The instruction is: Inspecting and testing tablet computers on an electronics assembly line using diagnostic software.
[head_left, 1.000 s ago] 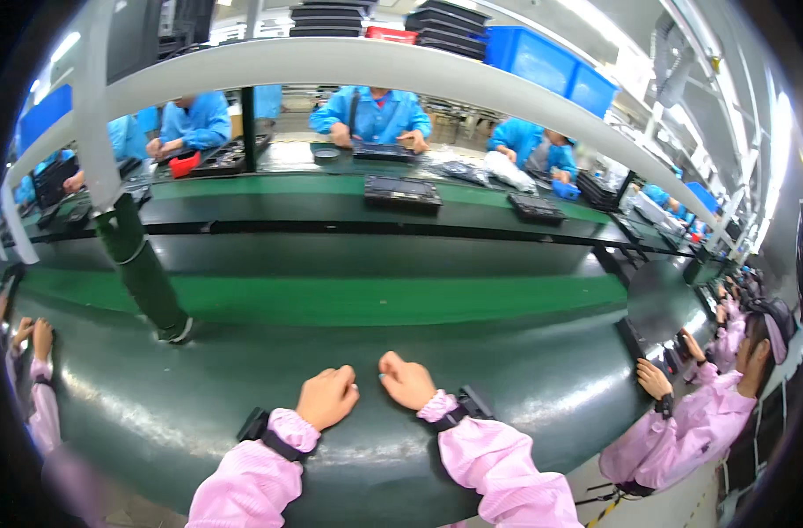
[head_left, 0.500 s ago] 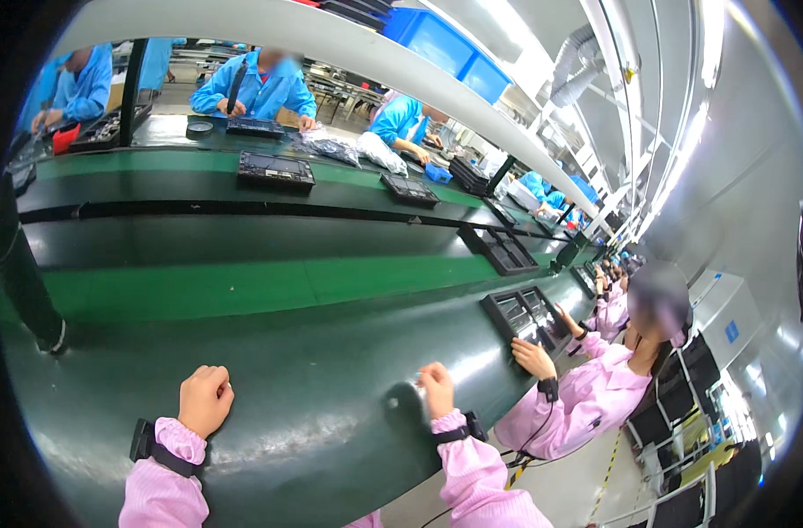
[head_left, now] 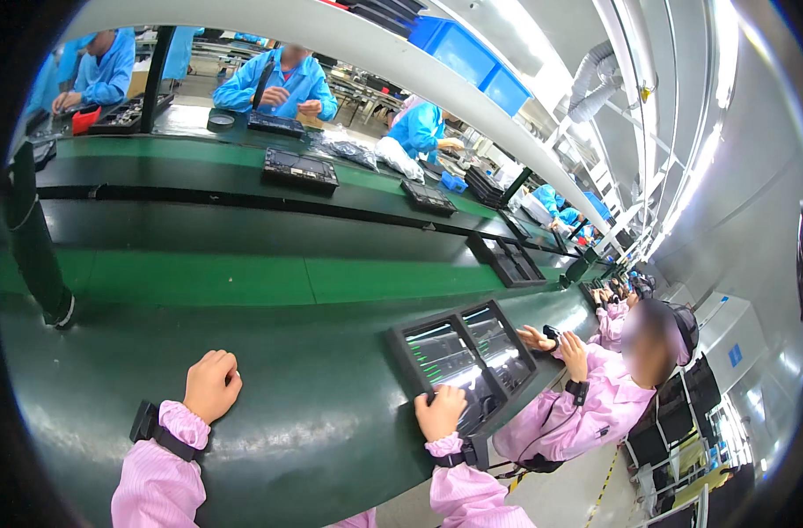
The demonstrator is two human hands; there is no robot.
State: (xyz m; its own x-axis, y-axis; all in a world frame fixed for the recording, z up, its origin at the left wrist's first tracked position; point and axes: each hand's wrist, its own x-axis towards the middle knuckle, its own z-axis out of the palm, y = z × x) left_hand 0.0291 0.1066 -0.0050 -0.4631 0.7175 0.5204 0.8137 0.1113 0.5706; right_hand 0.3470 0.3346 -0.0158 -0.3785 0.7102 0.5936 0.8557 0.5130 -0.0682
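My right hand [head_left: 441,414] grips the near left edge of a black tray [head_left: 401,359], thumb out to the side and fingers over the rim. Two compartments divide the tray; glossy dark panels [head_left: 438,354] with small green marks lie inside. Right of it, a co-worker in pink holds both hands [head_left: 575,356] raised close to the tray's right side. My left hand [head_left: 212,385] rests on the dark green table [head_left: 287,378], fingers curled in with nothing visible in them. Black bands circle both my wrists.
Another black divided tray [head_left: 507,260] lies farther back. A dark post [head_left: 40,242] rises at the left. Beyond a raised ledge, black rectangular units [head_left: 300,170] sit on a green belt, with people in blue behind. Overhead runs a white beam [head_left: 331,40] bearing blue bins [head_left: 472,62].
The tray has moved left and nearer, from the co-worker's hands to mine. My right hand has taken hold of its edge. The co-worker's hands have come off it. My left hand barely shifted.
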